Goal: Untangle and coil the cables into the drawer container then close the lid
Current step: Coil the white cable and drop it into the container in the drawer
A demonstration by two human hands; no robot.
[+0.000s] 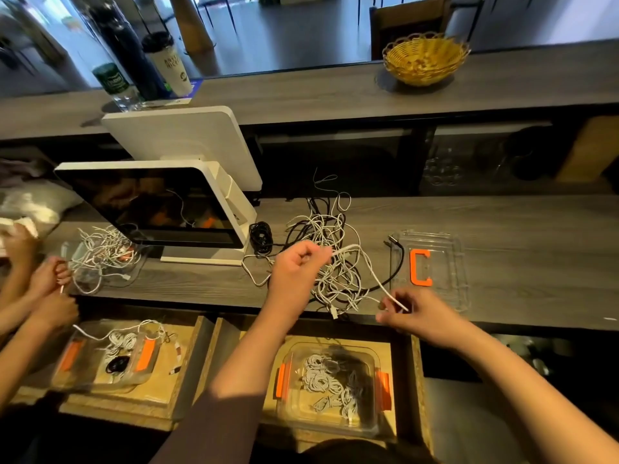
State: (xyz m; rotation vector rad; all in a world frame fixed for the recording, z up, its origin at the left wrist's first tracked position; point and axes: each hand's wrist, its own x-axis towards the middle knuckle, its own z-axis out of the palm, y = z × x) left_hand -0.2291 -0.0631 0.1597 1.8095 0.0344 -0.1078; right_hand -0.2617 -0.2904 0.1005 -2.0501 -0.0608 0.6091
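Step in hand: untangling. Left hand [294, 262] pinches one white cable [368, 272] just above the tangled pile [331, 259] on the worktop [502, 212]; right hand [412, 313] pinches the same cable's far end, near the lid [432, 266]. Container [331, 383], w/ coils already inside, sits in the drawer below both hands. Next: draw cable free of pile, coil, drop in.

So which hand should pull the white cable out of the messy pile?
Probably the right hand. It pinches the white cable near its free end, away from the tangled pile. The left hand grips it beside the tangle, so it can steady things.
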